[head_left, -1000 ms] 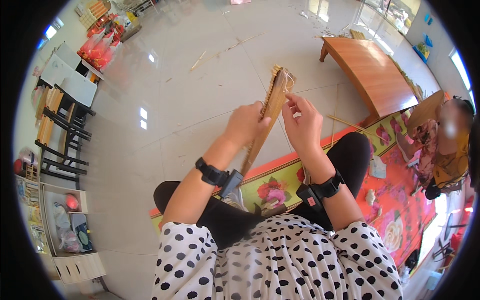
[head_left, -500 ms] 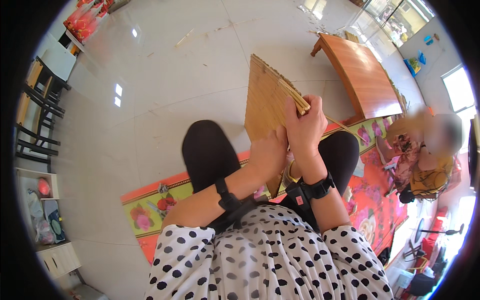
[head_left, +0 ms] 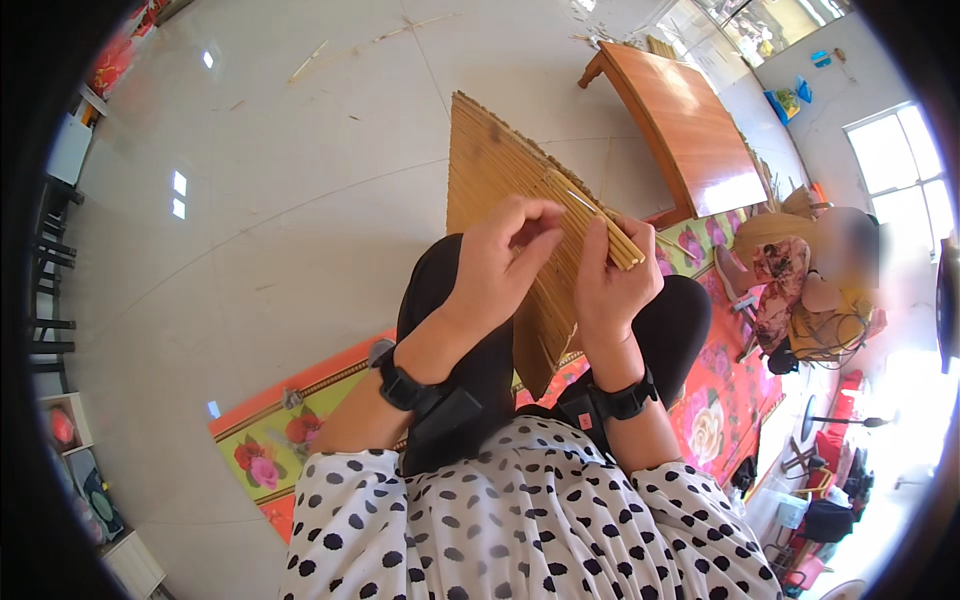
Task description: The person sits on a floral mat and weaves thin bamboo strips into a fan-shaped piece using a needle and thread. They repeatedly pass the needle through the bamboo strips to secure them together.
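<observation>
A tan panel of stalks laid side by side leans over my lap, with its bound, ragged edge running along the right. My right hand is closed around a small bundle of pale stalks at that edge, the cut ends sticking out by the thumb. A thin shiny sliver, perhaps a needle, shows just above the right thumb. My left hand hovers over the panel's left part, thumb and curled fingers apart, with nothing visible between them.
An orange-brown wooden table stands at the far right. Beside it a person sits low on the floral red mat. Loose stalks lie on the tiled floor. Black chairs line the left side.
My left hand has lifted away from the right hand and moved left, its fingers parting. The right hand keeps the bundle. The whole view has shifted, with the surroundings sliding left.
</observation>
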`<state>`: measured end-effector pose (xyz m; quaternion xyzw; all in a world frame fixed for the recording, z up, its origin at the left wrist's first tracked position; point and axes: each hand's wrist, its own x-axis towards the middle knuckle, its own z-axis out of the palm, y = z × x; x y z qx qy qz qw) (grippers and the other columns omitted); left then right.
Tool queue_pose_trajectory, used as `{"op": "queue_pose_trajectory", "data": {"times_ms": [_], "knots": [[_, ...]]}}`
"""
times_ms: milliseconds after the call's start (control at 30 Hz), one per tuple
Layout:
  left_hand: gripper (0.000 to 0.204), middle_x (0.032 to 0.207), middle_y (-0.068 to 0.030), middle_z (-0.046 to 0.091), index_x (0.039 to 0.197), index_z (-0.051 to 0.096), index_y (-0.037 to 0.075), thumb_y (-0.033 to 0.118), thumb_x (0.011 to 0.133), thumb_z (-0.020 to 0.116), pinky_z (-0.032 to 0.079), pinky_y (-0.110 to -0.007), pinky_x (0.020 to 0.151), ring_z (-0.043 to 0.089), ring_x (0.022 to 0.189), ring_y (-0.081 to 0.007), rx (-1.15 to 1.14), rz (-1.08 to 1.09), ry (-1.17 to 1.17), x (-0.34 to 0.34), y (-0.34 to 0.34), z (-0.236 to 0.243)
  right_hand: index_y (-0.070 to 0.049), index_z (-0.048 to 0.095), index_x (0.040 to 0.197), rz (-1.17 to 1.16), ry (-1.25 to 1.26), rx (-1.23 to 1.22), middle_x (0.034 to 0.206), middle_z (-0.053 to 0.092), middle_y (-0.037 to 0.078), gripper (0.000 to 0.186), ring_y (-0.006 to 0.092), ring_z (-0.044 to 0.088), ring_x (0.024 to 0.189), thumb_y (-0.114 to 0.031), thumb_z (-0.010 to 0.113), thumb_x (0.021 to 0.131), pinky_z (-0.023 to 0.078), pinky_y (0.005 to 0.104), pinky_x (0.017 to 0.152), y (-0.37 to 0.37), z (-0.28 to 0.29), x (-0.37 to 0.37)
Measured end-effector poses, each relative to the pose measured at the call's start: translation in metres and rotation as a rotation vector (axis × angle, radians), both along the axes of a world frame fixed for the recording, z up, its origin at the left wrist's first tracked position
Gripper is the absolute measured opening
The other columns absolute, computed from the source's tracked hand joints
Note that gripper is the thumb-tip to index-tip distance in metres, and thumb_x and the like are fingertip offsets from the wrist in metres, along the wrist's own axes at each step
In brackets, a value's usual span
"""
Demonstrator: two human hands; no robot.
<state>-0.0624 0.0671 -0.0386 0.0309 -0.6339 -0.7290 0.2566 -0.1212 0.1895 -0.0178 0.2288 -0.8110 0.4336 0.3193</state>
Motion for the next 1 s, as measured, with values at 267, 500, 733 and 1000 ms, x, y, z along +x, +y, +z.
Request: {"op": "queue_pose_trajectory", "data": {"times_ms": [267,500,733,1000], "knots": [[0.006,0.095,-0.0053,0.067,0.102,0.067,0.0,0.0,0.096,0.067,0.052,-0.026,0.076,0.065,0.084,-0.0136,0.033,0.074,0.237,-0.037,0.015,-0.006,-0.003,0.064,0.09,-0.008,-0.003,0.012,0.071,0.062,0.01,0.018,0.0207,0.06,0.056,-0.014,0.078,0.09,0.05,0.0302,0.056,-0.001,0.002,0.001],[0.003,0.093,-0.0069,0.065,0.099,0.065,0.001,0.001,0.099,0.062,0.051,-0.028,0.072,0.063,0.083,-0.0153,0.028,0.248,0.304,-0.042,0.029,-0.01,-0.003,0.063,0.089,-0.052,0.023,0.047,0.068,0.061,0.01,0.016,0.0193,0.059,0.057,-0.012,0.075,0.092,0.05,0.0299,0.056,-0.005,0.0,-0.001],[0.013,0.104,-0.0099,0.064,0.12,0.055,0.007,0.011,0.109,0.05,0.057,-0.034,0.067,0.063,0.077,-0.0179,0.367,0.149,0.519,-0.027,-0.013,-0.01,-0.002,0.061,0.089,-0.159,-0.022,-0.023,0.065,0.056,0.007,0.016,0.0135,0.052,0.056,-0.012,0.071,0.096,0.046,0.0293,0.055,0.011,-0.009,-0.027],[0.017,0.095,-0.0052,0.061,0.126,0.053,0.01,0.016,0.111,0.047,0.06,-0.03,0.06,0.06,0.072,-0.0158,0.734,-0.072,0.461,0.038,-0.098,-0.021,-0.001,0.063,0.087,-0.122,-0.007,-0.002,0.069,0.059,0.01,0.017,0.0189,0.056,0.054,-0.008,0.078,0.088,0.047,0.0295,0.054,0.001,-0.007,-0.01]]}}
